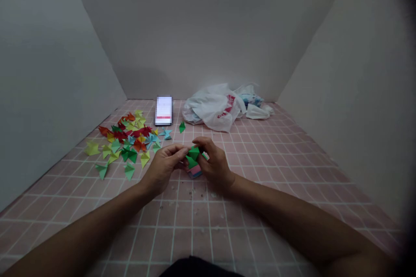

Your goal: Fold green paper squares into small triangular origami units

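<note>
"How far along are you?"

"Plenty looks done: a heap of folded paper shapes (121, 135) lies on the tiles (253, 214) to my left. This green paper piece (194, 153) seems only partly folded, and the coloured sheets (195, 170) just beneath it look unworked."

"And your hands?"

"My left hand (165, 162) pinches the green paper's left edge, thumb against finger. My right hand (215, 164) curls round the other side; whether it grips, I can't tell."
</note>
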Demonstrator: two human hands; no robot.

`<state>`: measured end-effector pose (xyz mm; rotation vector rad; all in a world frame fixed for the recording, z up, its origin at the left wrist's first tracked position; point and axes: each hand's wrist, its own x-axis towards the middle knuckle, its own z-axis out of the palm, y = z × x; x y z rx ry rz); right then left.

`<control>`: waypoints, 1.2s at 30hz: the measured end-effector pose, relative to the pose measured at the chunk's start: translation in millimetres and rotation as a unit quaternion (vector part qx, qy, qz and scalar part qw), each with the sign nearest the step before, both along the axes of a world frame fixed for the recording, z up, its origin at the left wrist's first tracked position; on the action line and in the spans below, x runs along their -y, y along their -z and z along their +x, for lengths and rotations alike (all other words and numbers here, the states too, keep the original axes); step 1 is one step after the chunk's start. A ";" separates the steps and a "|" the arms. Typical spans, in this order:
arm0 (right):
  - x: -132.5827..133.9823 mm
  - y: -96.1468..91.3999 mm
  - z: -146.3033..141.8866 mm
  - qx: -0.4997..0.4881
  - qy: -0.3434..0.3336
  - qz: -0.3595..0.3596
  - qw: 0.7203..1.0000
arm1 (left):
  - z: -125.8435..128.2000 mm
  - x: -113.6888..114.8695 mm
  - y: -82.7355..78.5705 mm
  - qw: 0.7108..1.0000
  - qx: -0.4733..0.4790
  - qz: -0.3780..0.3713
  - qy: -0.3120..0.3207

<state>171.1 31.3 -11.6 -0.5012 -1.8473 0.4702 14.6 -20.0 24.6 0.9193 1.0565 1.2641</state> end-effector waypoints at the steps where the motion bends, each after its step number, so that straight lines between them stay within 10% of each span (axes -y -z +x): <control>1: -0.6 0.2 0.3 0.001 0.000 0.003 1.000 | 0.3 -0.2 -1.0 1.000 0.010 -0.010 0.001; 27: -9.5 -7.0 4.0 0.027 -0.056 0.035 0.997 | -7.3 -9.8 4.4 0.993 0.071 -0.072 0.060; 36: -8.6 -8.6 0.6 -0.014 -0.117 -0.114 0.986 | -9.3 -11.4 4.2 0.999 0.042 -0.010 0.028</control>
